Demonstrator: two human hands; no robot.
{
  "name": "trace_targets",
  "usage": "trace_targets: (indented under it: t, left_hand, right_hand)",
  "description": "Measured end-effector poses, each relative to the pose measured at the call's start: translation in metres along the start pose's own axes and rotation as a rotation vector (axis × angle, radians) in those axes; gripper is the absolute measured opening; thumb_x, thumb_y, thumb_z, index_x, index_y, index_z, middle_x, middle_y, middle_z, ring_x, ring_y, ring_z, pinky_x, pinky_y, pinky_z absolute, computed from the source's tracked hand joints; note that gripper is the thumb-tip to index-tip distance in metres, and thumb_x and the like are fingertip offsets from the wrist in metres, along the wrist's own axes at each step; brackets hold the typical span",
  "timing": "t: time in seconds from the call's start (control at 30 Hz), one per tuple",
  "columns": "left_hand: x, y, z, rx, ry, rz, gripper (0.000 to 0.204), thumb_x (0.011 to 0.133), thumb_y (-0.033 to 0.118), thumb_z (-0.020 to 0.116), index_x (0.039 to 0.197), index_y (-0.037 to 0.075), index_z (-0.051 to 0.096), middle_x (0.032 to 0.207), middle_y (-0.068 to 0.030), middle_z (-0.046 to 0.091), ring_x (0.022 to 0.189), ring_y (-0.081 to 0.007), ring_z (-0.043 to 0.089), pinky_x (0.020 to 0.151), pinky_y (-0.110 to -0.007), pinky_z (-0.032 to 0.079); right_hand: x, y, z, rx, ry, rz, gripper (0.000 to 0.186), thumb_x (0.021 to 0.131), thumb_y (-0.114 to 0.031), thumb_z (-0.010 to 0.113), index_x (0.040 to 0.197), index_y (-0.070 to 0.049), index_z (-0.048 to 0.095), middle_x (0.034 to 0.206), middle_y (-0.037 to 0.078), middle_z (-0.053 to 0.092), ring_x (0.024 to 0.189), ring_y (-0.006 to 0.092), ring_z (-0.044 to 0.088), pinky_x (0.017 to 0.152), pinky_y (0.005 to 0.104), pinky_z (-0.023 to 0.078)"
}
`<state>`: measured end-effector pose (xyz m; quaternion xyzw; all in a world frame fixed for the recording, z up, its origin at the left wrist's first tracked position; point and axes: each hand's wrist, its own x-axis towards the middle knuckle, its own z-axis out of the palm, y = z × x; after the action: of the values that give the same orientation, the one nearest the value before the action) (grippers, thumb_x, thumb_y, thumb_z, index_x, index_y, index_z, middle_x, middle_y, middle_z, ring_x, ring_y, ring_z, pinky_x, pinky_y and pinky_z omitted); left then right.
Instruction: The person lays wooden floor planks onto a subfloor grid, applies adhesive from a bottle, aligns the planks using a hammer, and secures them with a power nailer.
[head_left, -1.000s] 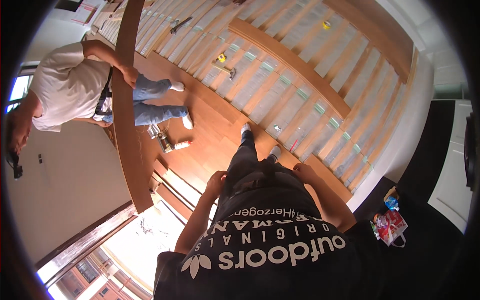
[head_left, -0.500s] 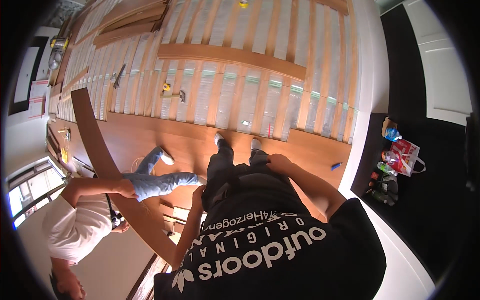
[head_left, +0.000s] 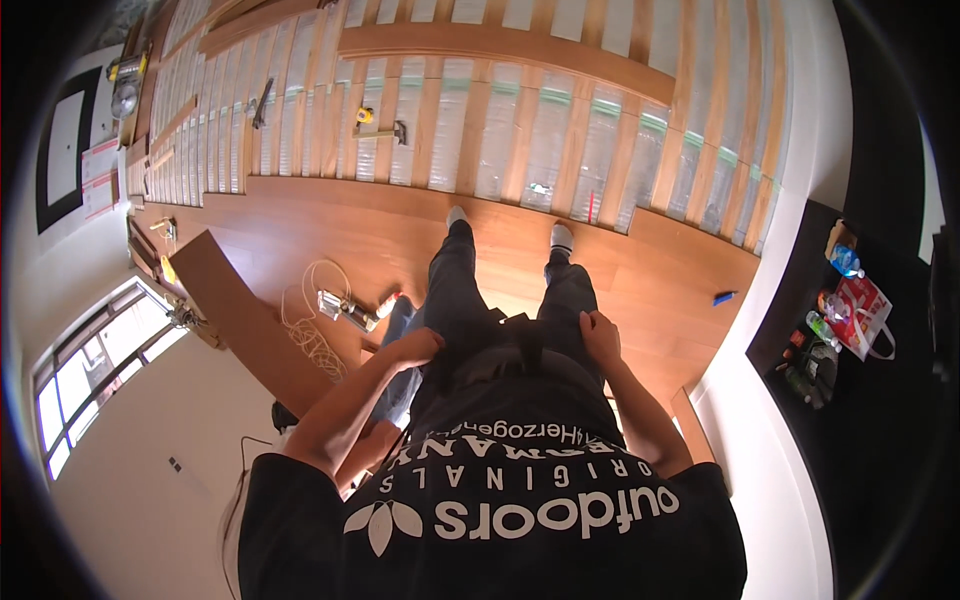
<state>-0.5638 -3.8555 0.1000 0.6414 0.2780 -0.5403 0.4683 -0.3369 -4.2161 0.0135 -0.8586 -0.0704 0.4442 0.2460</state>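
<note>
Plank (head_left: 252,312), co-worker (head_left: 398,396) now (partly) hidden.

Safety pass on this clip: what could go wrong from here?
1. The feet are close to the edge of the laid floor; a forward step could land between the wooden strips.
2. The pale cord lies in loose loops on the floor to the left and might snag a foot.
3. The long plank is near the left forearm in view; a sudden turn could perhaps knock it.
</note>
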Motion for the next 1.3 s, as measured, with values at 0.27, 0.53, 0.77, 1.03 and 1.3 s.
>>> trace_targets:
  t: [0.27, 0.53, 0.77, 1.03, 1.3]
  left_hand:
    - [0.027, -0.008, -0.064, 0.468, -0.476, 0.175, 0.028, 0.084, 0.015, 0.056, 0.097, -0.004, 0.073, 0.099, -0.0274, 0.072, 0.095, -0.0414, 0.071, 0.08, -0.048, 0.056]
    - [0.039, -0.091, -0.116, 0.507, -0.655, 0.2, 0.034, 0.084, 0.035, 0.068, 0.102, 0.007, 0.073, 0.092, -0.0222, 0.073, 0.085, -0.0379, 0.071, 0.074, -0.046, 0.054]
    - [0.034, -0.143, -0.15, 0.395, -0.469, 0.24, 0.033, 0.083, 0.027, 0.067, 0.097, -0.001, 0.074, 0.094, -0.0245, 0.074, 0.087, -0.0386, 0.074, 0.078, -0.045, 0.058]
    - [0.261, -0.139, -0.289, 0.023, 0.269, 0.175, 0.017, 0.09, 0.004, 0.058, 0.101, 0.001, 0.07, 0.085, -0.01, 0.072, 0.078, -0.022, 0.07, 0.07, -0.035, 0.056]
    - [0.665, -0.179, -0.394, 0.318, 0.563, 0.13, 0.032, 0.093, 0.019, 0.057, 0.12, 0.006, 0.067, 0.121, -0.0181, 0.068, 0.111, -0.0363, 0.065, 0.093, -0.046, 0.054]
  right_hand:
    - [-0.085, -0.063, 0.022, 0.25, -0.124, 0.234, 0.041, 0.095, -0.039, 0.071, 0.081, -0.001, 0.066, 0.069, 0.013, 0.066, 0.063, 0.0254, 0.063, 0.063, 0.0376, 0.05]
    - [-0.128, -0.111, 0.154, 0.18, -0.074, 0.403, 0.04, 0.094, -0.04, 0.071, 0.085, -0.001, 0.07, 0.074, 0.015, 0.07, 0.066, 0.0251, 0.067, 0.062, 0.0392, 0.051]
    - [-0.146, -0.137, 0.171, 0.296, -0.105, 0.455, 0.042, 0.094, -0.04, 0.071, 0.082, 0.0, 0.068, 0.068, 0.014, 0.066, 0.061, 0.0214, 0.06, 0.06, 0.0377, 0.048]
    - [-0.083, -0.093, 0.223, 0.194, -0.448, 0.536, 0.038, 0.097, -0.039, 0.066, 0.092, -0.001, 0.068, 0.084, 0.02, 0.071, 0.082, 0.0363, 0.071, 0.073, 0.0435, 0.054]
    - [-0.034, 0.021, 0.379, 0.078, 0.052, 0.617, 0.026, 0.095, -0.03, 0.065, 0.091, -0.005, 0.064, 0.081, 0.021, 0.068, 0.077, 0.0433, 0.067, 0.068, 0.052, 0.051]
